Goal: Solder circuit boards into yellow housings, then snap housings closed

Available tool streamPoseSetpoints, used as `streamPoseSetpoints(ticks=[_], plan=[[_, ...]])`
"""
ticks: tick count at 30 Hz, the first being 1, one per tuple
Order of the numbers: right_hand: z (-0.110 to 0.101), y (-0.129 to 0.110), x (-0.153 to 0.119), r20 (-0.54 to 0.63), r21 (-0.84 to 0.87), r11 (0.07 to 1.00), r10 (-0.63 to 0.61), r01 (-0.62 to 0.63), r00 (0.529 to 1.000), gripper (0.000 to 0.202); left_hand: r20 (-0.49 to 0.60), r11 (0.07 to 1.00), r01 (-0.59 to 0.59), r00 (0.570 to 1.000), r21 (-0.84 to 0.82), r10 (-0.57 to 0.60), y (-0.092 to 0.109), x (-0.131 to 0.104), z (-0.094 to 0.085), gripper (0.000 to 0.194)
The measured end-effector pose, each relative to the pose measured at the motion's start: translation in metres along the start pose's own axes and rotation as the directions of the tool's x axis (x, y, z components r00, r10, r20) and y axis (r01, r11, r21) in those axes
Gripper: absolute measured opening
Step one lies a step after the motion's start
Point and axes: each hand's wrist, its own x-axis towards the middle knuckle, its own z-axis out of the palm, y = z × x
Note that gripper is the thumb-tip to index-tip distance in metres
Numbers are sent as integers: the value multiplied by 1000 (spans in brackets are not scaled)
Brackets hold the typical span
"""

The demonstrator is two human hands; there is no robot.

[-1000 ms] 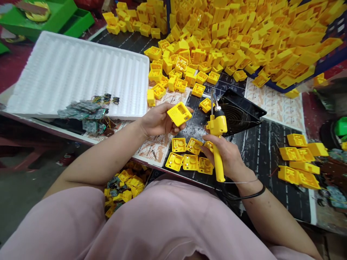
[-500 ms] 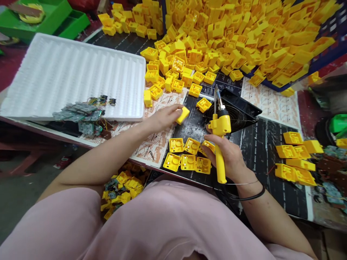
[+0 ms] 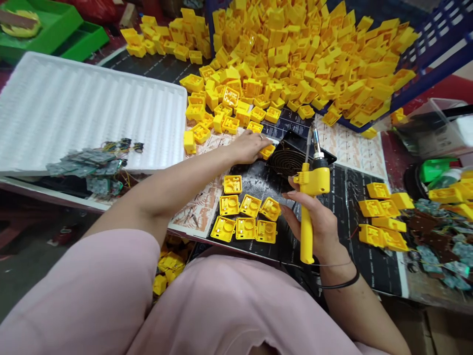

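Note:
My right hand (image 3: 320, 219) is wrapped round the yellow handle of a soldering gun (image 3: 314, 182), its metal tip pointing up and away from me. Farther forward, my left hand (image 3: 251, 147) has its fingertips on a small yellow plastic case (image 3: 267, 152), which they partly cover. This case lies beside a black fan (image 3: 288, 157). Nearer me, several open yellow cases (image 3: 246, 228) sit in rows on the black mat, hollow sides up. One more case (image 3: 232, 184) lies just behind these rows.
A heap of yellow cases (image 3: 266, 54) spills from a blue basket (image 3: 424, 54) at the back. At left lies a white foam tray (image 3: 103, 98) with circuit boards (image 3: 84, 165) on its front edge. More cases (image 3: 384, 208) and boards (image 3: 443, 251) are at right.
My left hand has set down the case it held behind the rows and reached forward to another case by the fan. The soldering gun stays in my right hand.

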Motion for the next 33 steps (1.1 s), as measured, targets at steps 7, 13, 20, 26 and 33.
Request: streamPoseSetpoints(ticks=[7, 13, 20, 26, 33], plan=[[-1, 3, -1, -12, 6, 1000, -4, 4, 1000, 35, 248, 104, 271, 950, -957, -191, -18, -55, -15, 40], [1, 0, 3, 2, 27, 999, -17, 17, 1000, 33, 347, -117, 333, 929, -936, -131, -11, -70, -6, 39], [-2, 0, -1, 9, -13, 1000, -4, 4, 1000, 35, 260, 9, 261, 962, -965, -87, -3, -69, -5, 24], [1, 0, 0, 13, 15, 1000, -5, 5, 1000, 34, 102, 501, 149, 988, -853, -120, 12, -67, 5, 41], [2, 2, -4, 27, 27, 1000, 5, -6, 1000, 41, 65, 975, -23, 997, -222, 39, -2, -91, -6, 43]])
